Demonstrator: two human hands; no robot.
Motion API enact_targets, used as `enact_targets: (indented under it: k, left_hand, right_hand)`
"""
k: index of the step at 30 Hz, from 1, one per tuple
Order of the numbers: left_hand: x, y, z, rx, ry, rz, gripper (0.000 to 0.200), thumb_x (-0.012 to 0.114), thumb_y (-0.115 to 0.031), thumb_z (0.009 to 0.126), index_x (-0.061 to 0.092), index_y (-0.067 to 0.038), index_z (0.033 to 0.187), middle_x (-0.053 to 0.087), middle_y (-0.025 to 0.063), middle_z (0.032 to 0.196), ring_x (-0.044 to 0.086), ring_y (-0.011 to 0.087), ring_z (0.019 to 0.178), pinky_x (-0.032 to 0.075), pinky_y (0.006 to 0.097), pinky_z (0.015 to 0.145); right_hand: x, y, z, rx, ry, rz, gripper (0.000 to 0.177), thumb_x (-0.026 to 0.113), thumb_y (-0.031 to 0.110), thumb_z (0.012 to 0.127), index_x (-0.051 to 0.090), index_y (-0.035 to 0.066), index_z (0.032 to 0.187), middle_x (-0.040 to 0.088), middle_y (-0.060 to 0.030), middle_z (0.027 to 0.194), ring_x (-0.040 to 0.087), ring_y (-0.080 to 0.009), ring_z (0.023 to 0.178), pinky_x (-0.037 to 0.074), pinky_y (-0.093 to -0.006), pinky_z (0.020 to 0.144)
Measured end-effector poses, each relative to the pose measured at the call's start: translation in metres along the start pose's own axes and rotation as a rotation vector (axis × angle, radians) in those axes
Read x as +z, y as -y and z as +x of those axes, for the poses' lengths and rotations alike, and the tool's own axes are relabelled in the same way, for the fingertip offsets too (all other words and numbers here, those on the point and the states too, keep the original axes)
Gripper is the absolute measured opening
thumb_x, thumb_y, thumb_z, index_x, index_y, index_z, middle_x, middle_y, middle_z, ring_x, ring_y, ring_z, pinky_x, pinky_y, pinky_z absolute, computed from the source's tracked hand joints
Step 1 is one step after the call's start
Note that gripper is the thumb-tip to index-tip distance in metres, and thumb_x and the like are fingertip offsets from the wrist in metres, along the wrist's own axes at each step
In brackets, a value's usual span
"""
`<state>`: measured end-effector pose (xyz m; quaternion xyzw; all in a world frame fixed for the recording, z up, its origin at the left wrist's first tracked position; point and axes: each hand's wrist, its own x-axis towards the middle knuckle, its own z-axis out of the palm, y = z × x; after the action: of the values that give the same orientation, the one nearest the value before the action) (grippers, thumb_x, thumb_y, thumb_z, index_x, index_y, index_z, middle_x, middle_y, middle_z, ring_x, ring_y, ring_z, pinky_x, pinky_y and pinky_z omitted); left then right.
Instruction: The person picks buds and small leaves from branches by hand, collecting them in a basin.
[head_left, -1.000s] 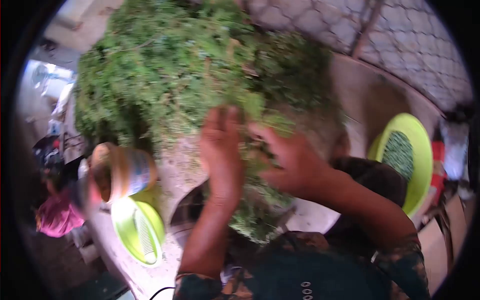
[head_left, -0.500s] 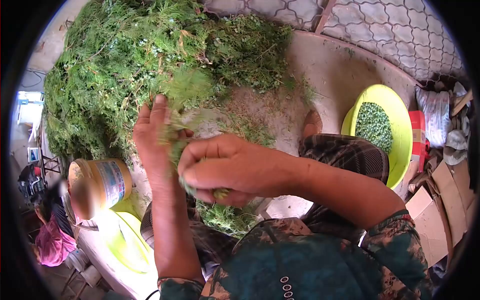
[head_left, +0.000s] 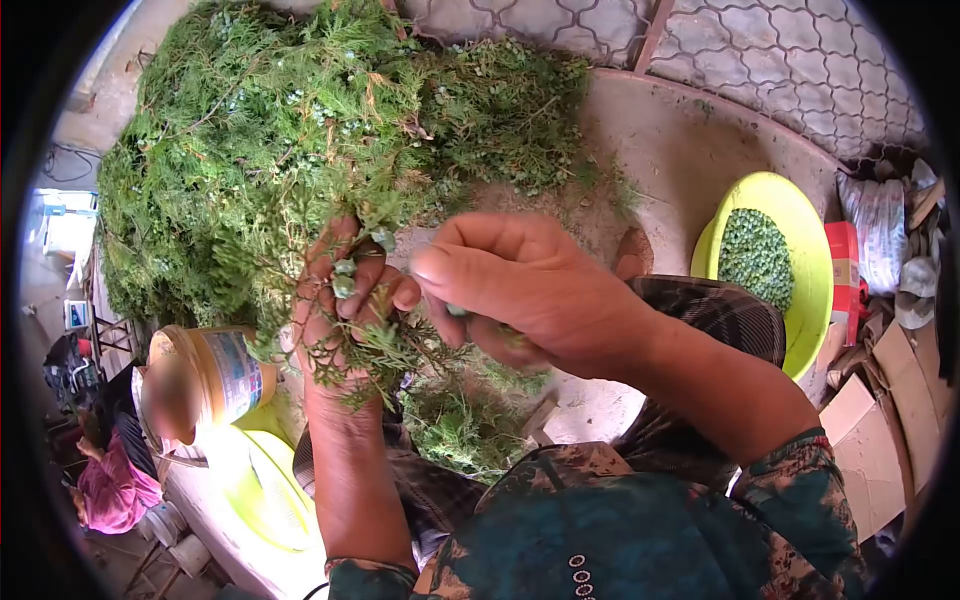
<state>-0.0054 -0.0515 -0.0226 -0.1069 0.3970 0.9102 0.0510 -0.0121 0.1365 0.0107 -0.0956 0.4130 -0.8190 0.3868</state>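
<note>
So the left hand is closed round a leafy sprig just in front of the big green pile. The right hand has its fingertips pinched on what looks like a tiny berry, hard to be sure. The sprig seems light, floppy and snappable, so it's probably best gripped low on the stem.

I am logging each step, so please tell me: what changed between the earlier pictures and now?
Both hands came out of the pile. The left hand closed round a sprig; the right hand pulled off to the right, pinching a green bit. Bowl, jar and pile stayed.
</note>
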Motion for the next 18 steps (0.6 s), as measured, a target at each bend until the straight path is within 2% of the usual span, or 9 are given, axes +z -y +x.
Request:
enact_targets:
  k: [2, 4, 6, 7, 9, 12, 14, 16, 18]
  left_hand:
    - [0.006, 0.002, 0.000, -0.002, -0.042, 0.227, 0.031, 0.048, -0.022, 0.091, 0.053, -0.001, 0.113, 0.042, -0.0041, 0.064, 0.039, 0.0087, 0.052, 0.038, 0.0269, 0.060]
    - [0.019, 0.004, -0.004, 0.011, -0.087, 0.386, 0.034, 0.051, -0.024, 0.090, 0.053, 0.000, 0.113, 0.050, -0.0017, 0.069, 0.046, 0.0098, 0.056, 0.041, 0.0249, 0.060]
    - [0.015, 0.012, -0.004, 0.075, -0.097, 0.287, 0.032, 0.052, -0.022, 0.089, 0.053, -0.001, 0.113, 0.057, 0.0021, 0.084, 0.055, 0.0114, 0.069, 0.047, 0.0245, 0.065]
    - [0.006, 0.014, -0.002, 0.107, -0.056, 0.251, 0.031, 0.052, -0.021, 0.090, 0.053, -0.001, 0.113, 0.060, 0.0045, 0.092, 0.058, 0.0129, 0.077, 0.049, 0.0251, 0.069]
    - [-0.007, 0.015, 0.002, 0.060, 0.077, 0.103, 0.028, 0.051, -0.019, 0.090, 0.053, -0.002, 0.112, 0.062, 0.0076, 0.101, 0.061, 0.0165, 0.086, 0.052, 0.0277, 0.075]
    - [-0.005, 0.023, 0.008, 0.009, 0.156, -0.066, 0.023, 0.048, -0.017, 0.093, 0.053, -0.002, 0.109, 0.062, 0.0077, 0.097, 0.061, 0.0171, 0.084, 0.052, 0.0283, 0.073]
    - [0.008, 0.018, 0.003, 0.121, -0.049, 0.203, 0.022, 0.047, -0.017, 0.094, 0.054, -0.003, 0.108, 0.062, 0.0055, 0.088, 0.061, 0.0127, 0.076, 0.052, 0.0247, 0.065]
    - [0.043, 0.010, -0.002, 0.014, -0.299, 0.200, 0.023, 0.046, -0.018, 0.094, 0.052, -0.002, 0.110, 0.058, 0.0027, 0.078, 0.056, 0.0081, 0.061, 0.048, 0.0217, 0.056]
    - [0.031, 0.008, -0.006, -0.108, -0.322, 0.150, 0.023, 0.044, -0.016, 0.094, 0.052, -0.002, 0.110, 0.050, -0.0019, 0.064, 0.044, 0.0036, 0.048, 0.042, 0.0181, 0.047]
  right_hand:
    - [-0.001, -0.011, 0.010, -0.285, -0.266, -0.492, 0.016, 0.052, 0.018, 0.090, 0.056, 0.002, 0.094, 0.058, -0.0035, 0.072, 0.047, -0.0053, 0.052, 0.037, -0.0200, 0.048]
    - [-0.003, -0.021, 0.017, -0.341, -0.291, -0.607, 0.019, 0.057, 0.016, 0.087, 0.053, 0.000, 0.096, 0.060, -0.0076, 0.074, 0.055, -0.0119, 0.062, 0.042, -0.0243, 0.055]
    - [0.002, -0.027, 0.020, -0.603, -0.331, -0.939, 0.026, 0.061, 0.017, 0.085, 0.049, 0.000, 0.101, 0.061, -0.0142, 0.080, 0.058, -0.0218, 0.063, 0.045, -0.0319, 0.059]
    - [0.003, -0.028, 0.021, -0.560, -0.316, -0.910, 0.033, 0.064, 0.019, 0.081, 0.047, 0.001, 0.103, 0.058, -0.0176, 0.082, 0.058, -0.0317, 0.066, 0.045, -0.0378, 0.062]
    - [0.003, -0.029, 0.023, -0.526, -0.360, -0.968, 0.032, 0.064, 0.018, 0.080, 0.047, 0.002, 0.102, 0.057, -0.0175, 0.081, 0.057, -0.0332, 0.067, 0.045, -0.0379, 0.062]
    - [-0.005, -0.027, 0.031, -0.530, -0.350, -0.976, 0.030, 0.064, 0.016, 0.079, 0.047, 0.002, 0.100, 0.054, -0.0183, 0.078, 0.056, -0.0361, 0.068, 0.045, -0.0385, 0.062]
    - [-0.007, -0.026, 0.032, -0.564, -0.293, -0.920, 0.028, 0.063, 0.015, 0.079, 0.047, 0.001, 0.098, 0.053, -0.0193, 0.075, 0.055, -0.0374, 0.068, 0.044, -0.0390, 0.061]
    - [-0.003, -0.020, 0.031, -0.548, -0.253, -0.959, 0.021, 0.057, 0.010, 0.080, 0.048, -0.001, 0.096, 0.055, -0.0176, 0.072, 0.057, -0.0312, 0.063, 0.046, -0.0376, 0.060]
    - [-0.003, -0.021, 0.031, -0.522, -0.212, -0.863, 0.018, 0.055, 0.010, 0.080, 0.049, 0.000, 0.095, 0.056, -0.0149, 0.072, 0.056, -0.0248, 0.058, 0.045, -0.0341, 0.055]
